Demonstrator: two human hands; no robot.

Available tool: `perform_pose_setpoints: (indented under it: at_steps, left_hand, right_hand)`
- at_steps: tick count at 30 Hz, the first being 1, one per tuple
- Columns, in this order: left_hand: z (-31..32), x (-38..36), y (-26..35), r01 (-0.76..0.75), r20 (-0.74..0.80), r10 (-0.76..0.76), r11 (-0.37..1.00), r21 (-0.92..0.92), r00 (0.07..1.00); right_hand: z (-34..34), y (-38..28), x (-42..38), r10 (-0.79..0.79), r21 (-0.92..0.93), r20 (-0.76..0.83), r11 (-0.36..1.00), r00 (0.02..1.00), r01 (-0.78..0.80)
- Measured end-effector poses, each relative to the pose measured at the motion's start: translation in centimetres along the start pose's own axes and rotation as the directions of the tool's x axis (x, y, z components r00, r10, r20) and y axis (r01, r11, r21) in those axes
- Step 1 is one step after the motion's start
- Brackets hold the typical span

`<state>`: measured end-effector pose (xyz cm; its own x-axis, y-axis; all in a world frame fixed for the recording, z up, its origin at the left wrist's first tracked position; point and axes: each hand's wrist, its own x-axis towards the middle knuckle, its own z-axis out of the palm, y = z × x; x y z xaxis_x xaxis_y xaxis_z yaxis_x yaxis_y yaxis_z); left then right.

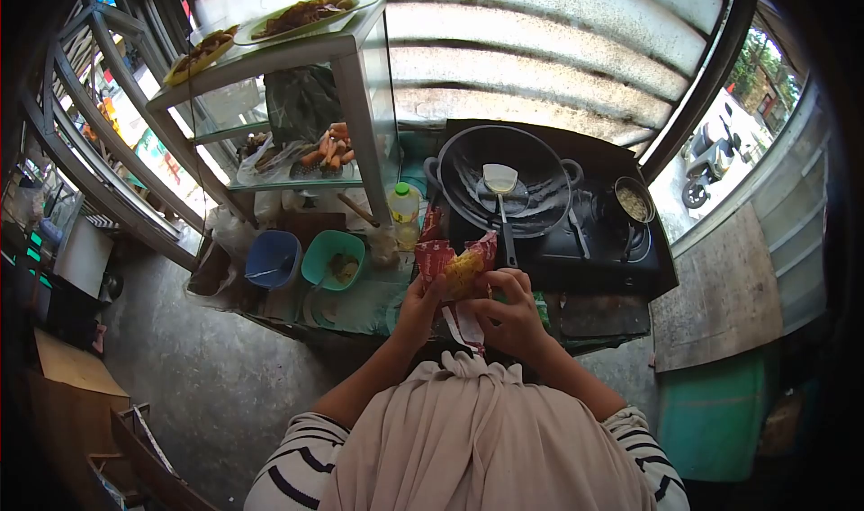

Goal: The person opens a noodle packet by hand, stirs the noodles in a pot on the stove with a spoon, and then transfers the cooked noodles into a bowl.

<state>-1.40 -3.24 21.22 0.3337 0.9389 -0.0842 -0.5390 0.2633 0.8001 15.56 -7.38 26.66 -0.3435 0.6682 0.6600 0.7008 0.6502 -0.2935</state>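
Observation:
A torn red packet (436, 258) with a yellow block of dry instant noodles (464, 270) showing in it is held up before my chest. My left hand (421, 309) grips its left side, the thumb pressed on the wrapper. On the other side, the bent fingers of my right hand (513, 311) close on the packet's right edge. Just beyond stands a black wok (459, 196) on the stove, and a spatula (500, 183) rests in it with its handle toward me. What lies behind the packet is hidden.
A black gas stove (540, 257) bears a small pan (633, 201) at right. Left of it are a bottle with a green cap (403, 205), a teal bowl (334, 260) and a blue container (273, 258). A glass display case (364, 106) rises behind them, plates on top.

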Motion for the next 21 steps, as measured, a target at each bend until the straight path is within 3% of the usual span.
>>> perform_pose_setpoints:
  at_steps: [3,5,8,12,14,18,20,21]
  left_hand:
    - [-1.1,0.1,-0.7,-0.134,0.006,0.134,0.980,0.150,0.991]
    - [-0.3,-0.6,0.2,-0.304,0.087,0.292,0.901,0.308,0.953]
    - [-0.3,-1.0,0.8,-0.429,0.171,0.394,0.808,0.404,0.903]
    - [1.1,-1.2,1.9,-0.516,0.163,0.496,0.751,0.411,0.853]
    - [0.8,-1.1,2.0,-0.608,0.261,0.555,0.650,0.456,0.790]
    - [0.6,-1.3,1.9,-0.621,0.301,0.553,0.596,0.509,0.777]
    - [1.2,-1.5,2.4,-0.735,0.325,0.685,0.469,0.489,0.653]
    - [1.2,-1.5,2.4,-0.734,0.326,0.683,0.470,0.489,0.654]
  right_hand:
    - [-1.0,-0.1,1.0,-0.035,0.013,0.026,0.999,0.999,0.035]
    - [-1.7,-0.4,1.7,-0.052,-0.008,0.053,0.999,0.997,0.053]
    - [-2.7,-1.3,3.0,0.016,-0.012,-0.048,1.000,0.999,-0.016]
    - [-3.4,-2.2,3.6,0.051,-0.093,0.007,0.994,0.999,-0.050]
    - [-3.4,-2.3,3.5,0.066,-0.087,0.010,0.994,0.998,-0.065]
    - [-3.3,-2.3,3.4,-0.005,0.031,0.009,0.999,1.000,0.005]
    - [-3.5,-2.4,3.5,-0.031,0.070,-0.003,0.997,1.000,0.032]
    - [-3.8,-2.4,3.4,-0.056,0.051,0.014,0.997,0.998,0.056]
